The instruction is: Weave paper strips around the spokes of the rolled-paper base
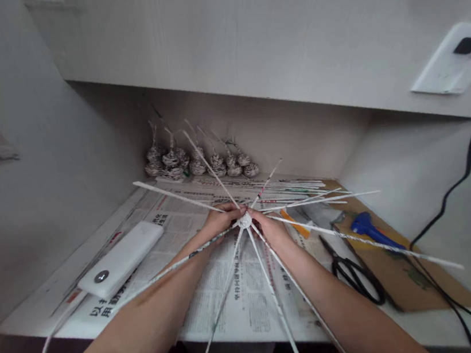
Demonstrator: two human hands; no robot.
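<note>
Between both hands is a small woven paper base (245, 220), with several long rolled-paper strips fanning out from it in all directions. My left hand (220, 218) grips its left edge, the thumb near the top and the other fingers partly hidden beneath. On the opposite side my right hand (266, 223) pinches the base, its fingers close to the strip roots. One paper strip (383, 244) reaches far to the right over the forearm's side. Other strips hang toward the front edge of the table.
Several gourd-shaped woven paper pieces (216, 164) stand along the back wall. Newspaper (242, 291) covers the table. A white power bank (122, 259) with a cable lies left. On the right are black scissors (357, 279), a blue glue gun (372, 229), cardboard (423, 282) and a black cord (449, 189).
</note>
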